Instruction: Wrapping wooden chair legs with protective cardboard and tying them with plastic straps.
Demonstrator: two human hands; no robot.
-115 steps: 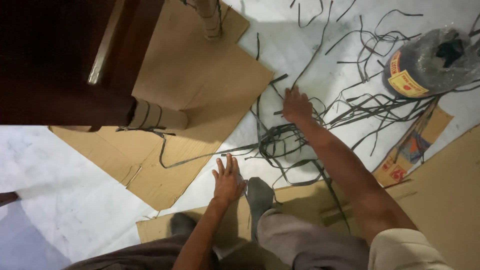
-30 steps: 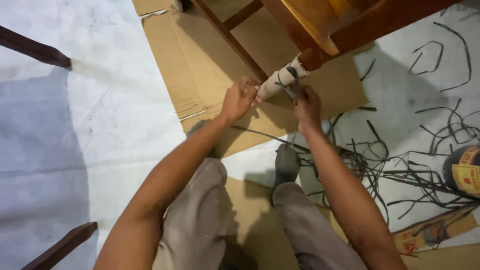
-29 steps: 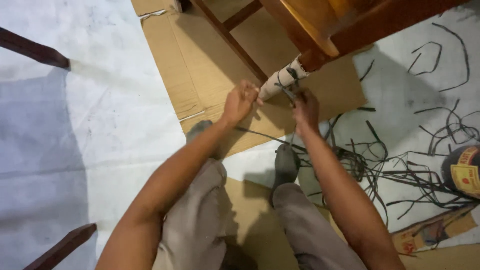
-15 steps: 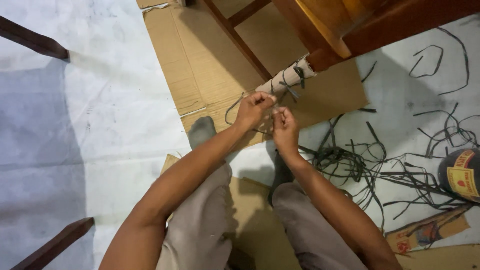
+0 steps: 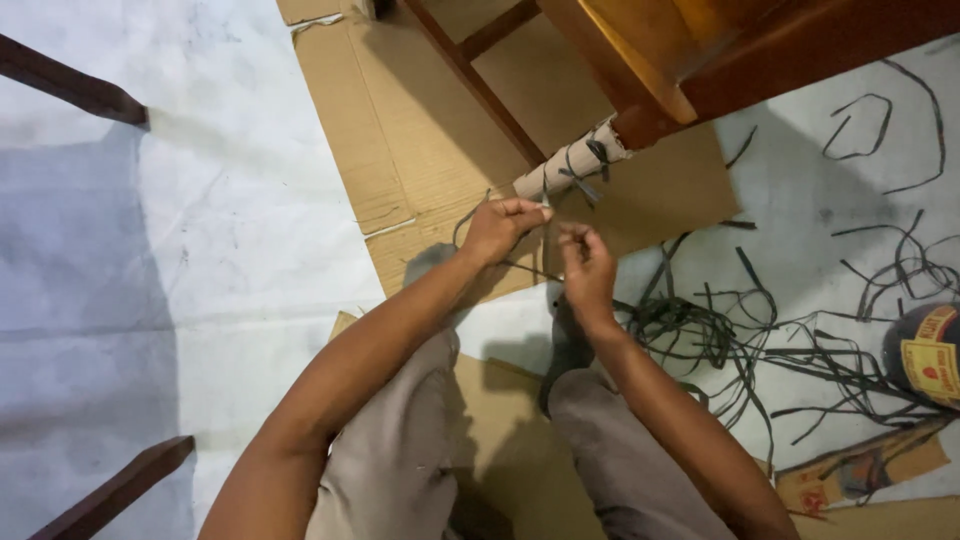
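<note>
Nearest, the person's knees are resting over a cardboard piece [image 5: 500, 400] on the white floor [image 5: 150, 250], which is lying open to the left, with dark chair legs [image 5: 70, 88] at its edges. To the right, a tangle of loose straps [image 5: 720, 330] and a strap roll [image 5: 925, 355] are crowding the floor. Compared with a second ago, both hands have come back off the wrapped leg [image 5: 570, 165] and are now working just below it. The left hand [image 5: 500, 228] is closing its grip, pinching a thin dark strap [image 5: 505, 266], and the right hand [image 5: 588, 268] is pinching the same strap close beside it. Beyond them, the wrapped leg is lying on a flattened cardboard sheet [image 5: 400, 130] under the wooden chair [image 5: 700, 50].
</note>
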